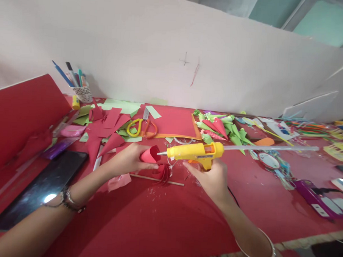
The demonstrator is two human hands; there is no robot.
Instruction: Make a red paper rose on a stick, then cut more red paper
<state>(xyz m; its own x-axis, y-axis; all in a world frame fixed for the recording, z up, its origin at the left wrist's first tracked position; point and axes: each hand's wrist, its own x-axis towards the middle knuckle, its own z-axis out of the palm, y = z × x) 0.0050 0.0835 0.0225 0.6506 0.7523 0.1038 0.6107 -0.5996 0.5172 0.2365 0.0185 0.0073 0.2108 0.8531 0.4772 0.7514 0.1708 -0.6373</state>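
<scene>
My right hand (211,179) grips a yellow hot glue gun (194,152), with a long glue stick (270,148) jutting from its back. The gun's metal nozzle points left and reaches the mouth of a rolled piece of red paper (149,155); whether it touches the paper I cannot tell. My left hand (133,159) pinches that roll between thumb and fingers. Just beneath, curled red paper strips (161,173) lie by a thin wooden stick (171,182) on the red table. A crumpled pink paper scrap (119,182) is below my left wrist.
Scissors with yellow and orange handles (143,128) lie among red paper scraps (110,122). Green and red paper cones (217,126) are piled at the back. A black phone (41,187) rests at left, a pen cup (83,93) behind. A purple power strip (313,199) sits at right.
</scene>
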